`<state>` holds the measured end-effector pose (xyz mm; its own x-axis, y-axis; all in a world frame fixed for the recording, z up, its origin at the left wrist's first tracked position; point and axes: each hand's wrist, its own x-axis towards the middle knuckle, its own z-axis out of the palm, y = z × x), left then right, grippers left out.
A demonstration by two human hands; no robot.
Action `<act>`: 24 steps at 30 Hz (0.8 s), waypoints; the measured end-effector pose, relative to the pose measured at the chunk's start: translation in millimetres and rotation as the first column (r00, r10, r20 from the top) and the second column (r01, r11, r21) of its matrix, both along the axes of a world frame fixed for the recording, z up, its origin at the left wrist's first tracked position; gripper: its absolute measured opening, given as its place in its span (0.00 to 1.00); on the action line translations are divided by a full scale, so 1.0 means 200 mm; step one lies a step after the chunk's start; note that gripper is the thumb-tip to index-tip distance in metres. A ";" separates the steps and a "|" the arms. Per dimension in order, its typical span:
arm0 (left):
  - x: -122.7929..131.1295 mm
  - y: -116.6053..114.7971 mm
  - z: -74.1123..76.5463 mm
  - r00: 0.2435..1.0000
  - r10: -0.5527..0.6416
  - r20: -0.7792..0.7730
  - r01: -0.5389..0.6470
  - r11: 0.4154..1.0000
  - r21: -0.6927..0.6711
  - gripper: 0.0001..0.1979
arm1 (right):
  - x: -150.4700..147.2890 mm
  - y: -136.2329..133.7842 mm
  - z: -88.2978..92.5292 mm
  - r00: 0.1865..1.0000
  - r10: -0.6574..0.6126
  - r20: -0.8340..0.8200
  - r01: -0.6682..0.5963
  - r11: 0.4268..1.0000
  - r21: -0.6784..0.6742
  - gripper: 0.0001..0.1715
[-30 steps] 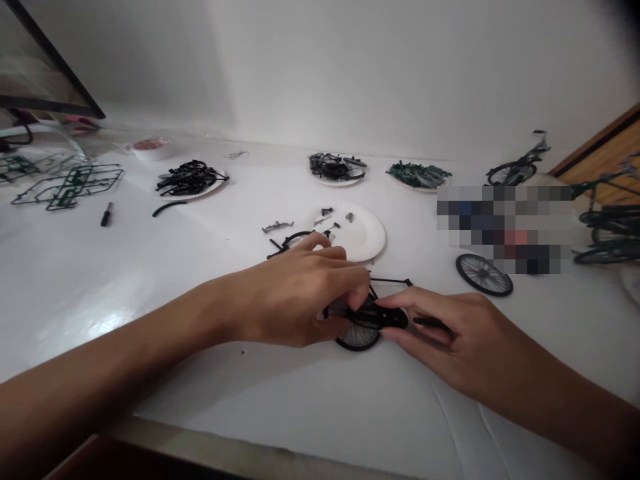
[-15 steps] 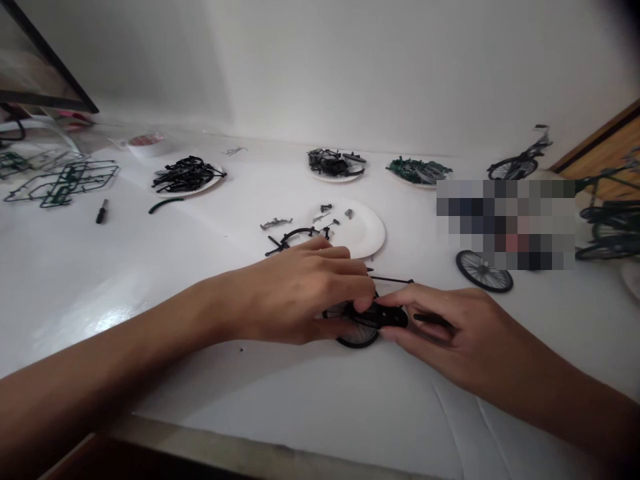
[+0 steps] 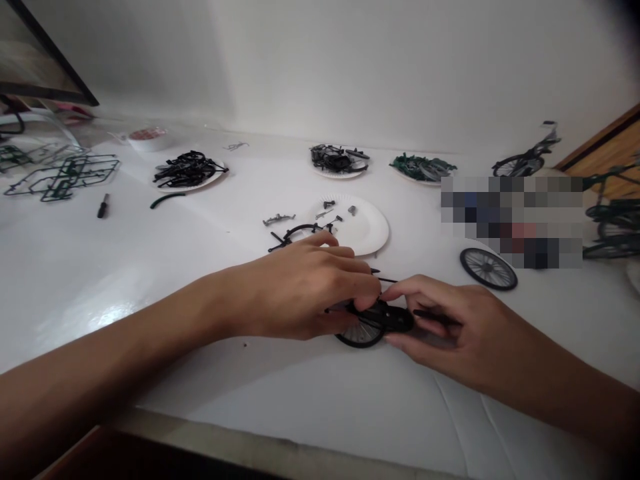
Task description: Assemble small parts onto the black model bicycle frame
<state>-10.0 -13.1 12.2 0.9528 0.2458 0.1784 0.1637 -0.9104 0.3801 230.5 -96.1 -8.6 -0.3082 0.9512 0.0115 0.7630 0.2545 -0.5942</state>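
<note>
The black spoked model bicycle wheel (image 3: 361, 335) lies low on the table (image 3: 300, 393), front and centre, between both hands, with a black plastic part (image 3: 397, 319) lying across it. The exact join between the two is hidden by the fingers.

The left hand (image 3: 305, 287) comes in from the left, its fingers curled and closed over the near end of this assembly. The right hand (image 3: 450, 327) comes in from the right, with fingers pressed together, pinching the far end of the black plastic part. A thin black rod (image 3: 387, 280) projects just above the fingers, and a short black piece (image 3: 435, 317) lies along the right hand's fingers.

Just behind the left hand is a curved black frame piece (image 3: 297, 233), beside a white paper plate (image 3: 370, 227) carrying small grey parts (image 3: 327, 213). A grey plastic part (image 3: 278, 219) lies just left of that plate.

Further back stand three paper plates of loose parts: black (image 3: 189, 171), black and grey (image 3: 337, 160), and green (image 3: 423, 168). A loose spoked wheel (image 3: 489, 269) lies at right, beside a pixelated patch. Model bicycles (image 3: 525, 163) stand beyond it. At far left lie green sprue frames (image 3: 65, 177), a small screwdriver (image 3: 103, 206) and a roll of tape (image 3: 147, 139).
</note>
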 end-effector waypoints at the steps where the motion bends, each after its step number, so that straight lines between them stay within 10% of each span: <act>1: 0.00 0.00 0.00 1.000 -0.001 -0.005 0.001 1.000 0.001 0.02 | 0.00 0.00 0.00 1.000 0.010 0.010 -0.009 1.000 -0.012 0.16; 24: 0.01 -0.01 -0.02 0.997 0.040 0.071 -0.036 0.998 -0.050 0.06 | -0.01 -0.01 0.00 0.997 0.036 0.074 -0.046 0.990 0.131 0.06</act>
